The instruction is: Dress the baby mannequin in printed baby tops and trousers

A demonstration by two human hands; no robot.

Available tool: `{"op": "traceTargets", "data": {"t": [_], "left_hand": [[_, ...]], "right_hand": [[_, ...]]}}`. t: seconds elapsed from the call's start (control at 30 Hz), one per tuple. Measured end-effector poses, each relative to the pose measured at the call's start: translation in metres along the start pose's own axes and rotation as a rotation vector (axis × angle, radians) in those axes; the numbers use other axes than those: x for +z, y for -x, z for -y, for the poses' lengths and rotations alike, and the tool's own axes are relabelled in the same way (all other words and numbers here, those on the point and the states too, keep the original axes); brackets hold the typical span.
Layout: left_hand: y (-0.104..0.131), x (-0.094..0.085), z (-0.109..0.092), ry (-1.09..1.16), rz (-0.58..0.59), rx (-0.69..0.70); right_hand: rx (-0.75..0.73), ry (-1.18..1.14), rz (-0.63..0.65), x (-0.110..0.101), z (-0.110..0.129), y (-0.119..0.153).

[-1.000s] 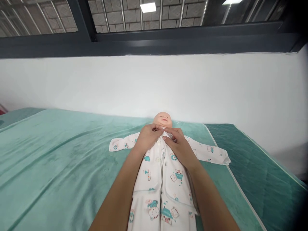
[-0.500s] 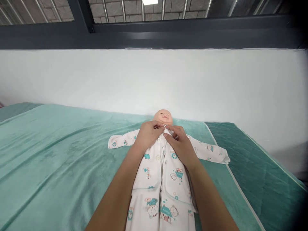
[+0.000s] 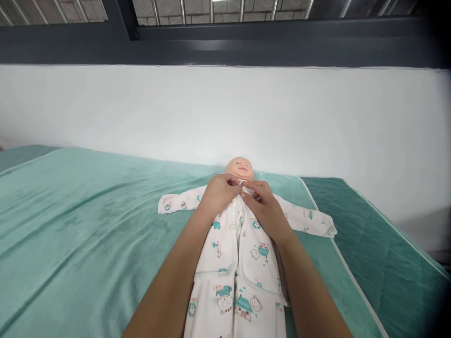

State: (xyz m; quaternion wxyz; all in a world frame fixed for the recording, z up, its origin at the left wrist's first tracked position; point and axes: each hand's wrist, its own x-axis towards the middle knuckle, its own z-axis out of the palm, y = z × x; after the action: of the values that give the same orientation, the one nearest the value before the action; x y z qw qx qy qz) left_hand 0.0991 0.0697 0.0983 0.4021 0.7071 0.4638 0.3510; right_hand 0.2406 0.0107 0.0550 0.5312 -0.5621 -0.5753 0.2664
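A doll (image 3: 240,168) lies on its back, its bare head beyond my hands. It wears a white printed baby outfit (image 3: 216,258) with the sleeves spread to both sides. At the collar, my left hand (image 3: 220,193) pinches the fabric edge between thumb and fingers. My right hand (image 3: 262,204) grips the other front edge close beside it, the fingertips of both hands nearly touching. Small buttons run down the front below my hands, and the two front edges lie close together there. What sits between the fingertips is too small to make out.
A light green sheet (image 3: 88,225) covers the bed under the doll. Darker green bedding (image 3: 366,234) shows at the right. Behind the head rises a white wall (image 3: 211,112), with a dark window frame (image 3: 246,44) and metal bars above.
The view has tilted slightly, so the wall and window sit higher. My fingertips have moved a little closer together at the collar.
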Motion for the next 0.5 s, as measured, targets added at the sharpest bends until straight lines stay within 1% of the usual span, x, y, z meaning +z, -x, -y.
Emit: {"op": "traceTargets", "data": {"t": [0.2, 0.4, 0.5], "left_hand": [[-0.0003, 0.0002, -0.0010, 0.041, -0.019, -0.036], [-0.0025, -0.0010, 0.0026, 0.126, 0.008, -0.127], [-0.0029, -0.0015, 0.0035, 0.148, -0.004, -0.116]], "right_hand": [[0.005, 0.010, -0.018, 0.0014, 0.0007, -0.0003], [0.023, 0.015, -0.035, 0.0013, 0.0016, 0.0002], [0.027, 0.014, -0.042, 0.0015, 0.0017, -0.0001]]}}
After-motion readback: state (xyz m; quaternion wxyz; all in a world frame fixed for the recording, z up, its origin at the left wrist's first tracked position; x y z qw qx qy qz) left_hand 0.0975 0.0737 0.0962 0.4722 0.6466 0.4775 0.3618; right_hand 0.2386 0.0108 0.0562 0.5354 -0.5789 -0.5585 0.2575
